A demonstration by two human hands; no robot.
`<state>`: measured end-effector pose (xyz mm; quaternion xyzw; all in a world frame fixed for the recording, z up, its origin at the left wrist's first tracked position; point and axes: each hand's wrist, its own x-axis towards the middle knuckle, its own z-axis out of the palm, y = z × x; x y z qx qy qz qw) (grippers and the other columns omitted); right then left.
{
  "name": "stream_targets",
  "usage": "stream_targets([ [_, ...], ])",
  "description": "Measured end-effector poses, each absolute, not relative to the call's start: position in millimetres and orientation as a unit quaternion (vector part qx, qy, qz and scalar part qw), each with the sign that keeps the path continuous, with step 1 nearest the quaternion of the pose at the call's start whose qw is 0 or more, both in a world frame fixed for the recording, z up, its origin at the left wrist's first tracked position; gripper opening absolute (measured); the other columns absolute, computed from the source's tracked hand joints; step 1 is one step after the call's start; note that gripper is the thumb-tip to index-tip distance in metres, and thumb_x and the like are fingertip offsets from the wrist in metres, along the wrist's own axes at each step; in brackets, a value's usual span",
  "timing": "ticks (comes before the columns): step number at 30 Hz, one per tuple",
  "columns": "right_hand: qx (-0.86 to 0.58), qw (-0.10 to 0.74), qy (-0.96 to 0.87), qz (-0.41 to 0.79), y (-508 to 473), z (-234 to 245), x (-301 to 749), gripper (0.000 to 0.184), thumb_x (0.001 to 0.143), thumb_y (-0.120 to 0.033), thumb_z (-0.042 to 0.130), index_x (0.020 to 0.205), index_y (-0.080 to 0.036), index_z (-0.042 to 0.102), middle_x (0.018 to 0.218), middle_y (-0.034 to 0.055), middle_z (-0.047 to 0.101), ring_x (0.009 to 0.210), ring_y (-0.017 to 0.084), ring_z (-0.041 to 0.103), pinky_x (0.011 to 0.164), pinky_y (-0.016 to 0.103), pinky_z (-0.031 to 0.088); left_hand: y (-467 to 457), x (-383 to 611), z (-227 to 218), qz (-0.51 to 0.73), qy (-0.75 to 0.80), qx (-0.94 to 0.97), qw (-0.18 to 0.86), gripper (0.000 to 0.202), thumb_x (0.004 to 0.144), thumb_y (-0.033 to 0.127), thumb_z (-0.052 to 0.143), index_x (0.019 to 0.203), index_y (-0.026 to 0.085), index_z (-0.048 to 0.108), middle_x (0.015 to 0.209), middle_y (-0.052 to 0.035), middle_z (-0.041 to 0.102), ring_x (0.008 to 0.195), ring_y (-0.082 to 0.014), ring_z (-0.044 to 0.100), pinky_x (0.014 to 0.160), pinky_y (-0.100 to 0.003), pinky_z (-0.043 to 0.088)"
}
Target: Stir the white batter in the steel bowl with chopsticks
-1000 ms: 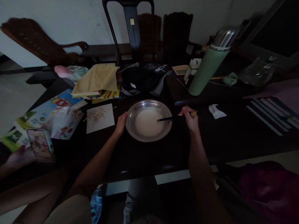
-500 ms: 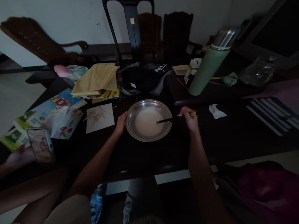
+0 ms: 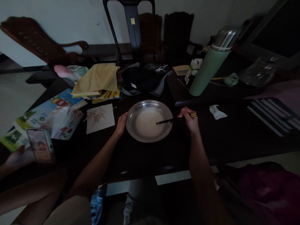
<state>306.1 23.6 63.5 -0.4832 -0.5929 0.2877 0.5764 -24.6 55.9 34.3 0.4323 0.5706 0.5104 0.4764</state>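
A round metal basin (image 3: pixel 131 132) with pale, milky liquid (image 3: pixel 147 125) in it stands on the dark table. My left hand (image 3: pixel 121 123) grips its left rim, fingers along the outer side. To the right of the basin, my right hand (image 3: pixel 189 118) is closed around black chopsticks (image 3: pixel 167 121) with gold-coloured ends. Their tips dip into the liquid right of the middle. Left of my left hand, a white sheet of paper (image 3: pixel 110 123) carries a heap of cotton swabs (image 3: pixel 97 116).
A green thermos (image 3: pixel 208 70) stands at the back right, near a small green cup (image 3: pixel 231 79). A crumpled tissue (image 3: pixel 217 112) lies right of my right hand. Books and a yellow bag (image 3: pixel 97 78) are back left. At left, another person's hand (image 3: pixel 21 157) holds a phone (image 3: pixel 41 147).
The chopstick tips have shifted very slightly left in the liquid. Both my hands stay almost in place, and the picture on the other person's phone has changed.
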Motion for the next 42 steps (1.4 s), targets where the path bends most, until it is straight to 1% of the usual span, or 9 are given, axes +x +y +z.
stream_targets([
  [6, -0.450, 0.518, -0.668, 0.289, 28.5, 63.0, 289.8, 0.041, 0.090, -0.057, 0.060, 0.065, -0.025, 0.067, 0.067, 0.0003, 0.065, 0.071, 0.018, 0.060, 0.072, 0.035, 0.046, 57.6, -25.6, 31.1, 0.510, 0.574, 0.440, 0.466, 0.039, 0.080, 0.053, 0.061, 0.062, 0.019, 0.058, 0.055, 0.0029, 0.052, 0.053, -0.0118, 0.043, 0.052, -0.025, 0.036],
  [10, -0.483, 0.562, -0.617, 0.266, 27.4, 64.1, 298.0, 0.045, 0.090, -0.057, 0.059, 0.061, -0.024, 0.064, 0.063, -0.0004, 0.060, 0.067, 0.018, 0.057, 0.070, 0.035, 0.045, 57.5, -26.5, 30.8, 0.504, 0.578, 0.446, 0.462, 0.040, 0.080, 0.055, 0.060, 0.063, 0.019, 0.058, 0.056, 0.0027, 0.051, 0.053, -0.0123, 0.043, 0.053, -0.026, 0.036],
  [13, -0.483, 0.589, -0.576, 0.298, 23.0, 65.3, 302.3, 0.049, 0.092, -0.057, 0.057, 0.056, -0.023, 0.060, 0.061, -0.0007, 0.057, 0.064, 0.017, 0.056, 0.070, 0.034, 0.045, 57.1, -26.5, 32.0, 0.499, 0.580, 0.452, 0.459, 0.040, 0.079, 0.056, 0.060, 0.064, 0.019, 0.057, 0.057, 0.0025, 0.051, 0.055, -0.0128, 0.044, 0.054, -0.027, 0.037],
  [20, -0.445, 0.516, -0.669, 0.298, 28.3, 65.2, 285.6, 0.043, 0.088, -0.060, 0.061, 0.064, -0.025, 0.067, 0.068, 0.0009, 0.065, 0.072, 0.018, 0.060, 0.072, 0.035, 0.046, 57.0, -25.2, 32.7, 0.511, 0.576, 0.436, 0.465, 0.039, 0.079, 0.054, 0.062, 0.063, 0.019, 0.058, 0.056, 0.0021, 0.053, 0.053, -0.0126, 0.045, 0.053, -0.026, 0.037],
  [24, -0.497, 0.561, -0.609, 0.258, 29.1, 63.2, 295.1, 0.049, 0.089, -0.063, 0.056, 0.061, -0.024, 0.061, 0.063, 0.0000, 0.060, 0.066, 0.018, 0.057, 0.069, 0.034, 0.045, 57.5, -26.0, 31.7, 0.513, 0.574, 0.432, 0.470, 0.036, 0.081, 0.050, 0.062, 0.062, 0.019, 0.059, 0.055, 0.0026, 0.052, 0.053, -0.0122, 0.046, 0.053, -0.025, 0.038],
  [27, -0.500, 0.582, -0.572, 0.291, 25.7, 62.2, 299.2, 0.052, 0.091, -0.062, 0.053, 0.057, -0.023, 0.056, 0.059, -0.0006, 0.056, 0.062, 0.017, 0.056, 0.067, 0.033, 0.046, 57.7, -26.6, 32.0, 0.514, 0.577, 0.432, 0.465, 0.036, 0.081, 0.048, 0.061, 0.060, 0.019, 0.058, 0.055, 0.0027, 0.053, 0.053, -0.0121, 0.045, 0.053, -0.025, 0.038],
  [33, -0.446, 0.513, -0.665, 0.309, 28.5, 62.0, 285.2, 0.046, 0.089, -0.062, 0.058, 0.064, -0.024, 0.064, 0.067, 0.0005, 0.064, 0.071, 0.018, 0.060, 0.072, 0.034, 0.046, 56.0, -24.9, 34.5, 0.506, 0.581, 0.442, 0.460, 0.039, 0.082, 0.051, 0.060, 0.062, 0.018, 0.060, 0.055, 0.0020, 0.054, 0.054, -0.0127, 0.046, 0.053, -0.026, 0.039],
  [38, -0.496, 0.567, -0.604, 0.261, 28.4, 63.2, 298.8, 0.049, 0.090, -0.062, 0.055, 0.060, -0.024, 0.060, 0.063, -0.0001, 0.059, 0.065, 0.017, 0.056, 0.069, 0.034, 0.045, 55.9, -24.9, 34.5, 0.509, 0.574, 0.435, 0.472, 0.038, 0.081, 0.052, 0.062, 0.062, 0.019, 0.059, 0.053, 0.0032, 0.052, 0.051, -0.0116, 0.043, 0.051, -0.025, 0.037],
  [42, -0.483, 0.570, -0.585, 0.316, 23.1, 64.8, 301.7, 0.053, 0.091, -0.062, 0.054, 0.055, -0.023, 0.058, 0.059, -0.0004, 0.056, 0.062, 0.017, 0.056, 0.068, 0.034, 0.045, 56.1, -26.3, 33.0, 0.509, 0.573, 0.437, 0.471, 0.038, 0.080, 0.052, 0.062, 0.062, 0.019, 0.058, 0.054, 0.0031, 0.052, 0.051, -0.0113, 0.043, 0.051, -0.025, 0.036],
])
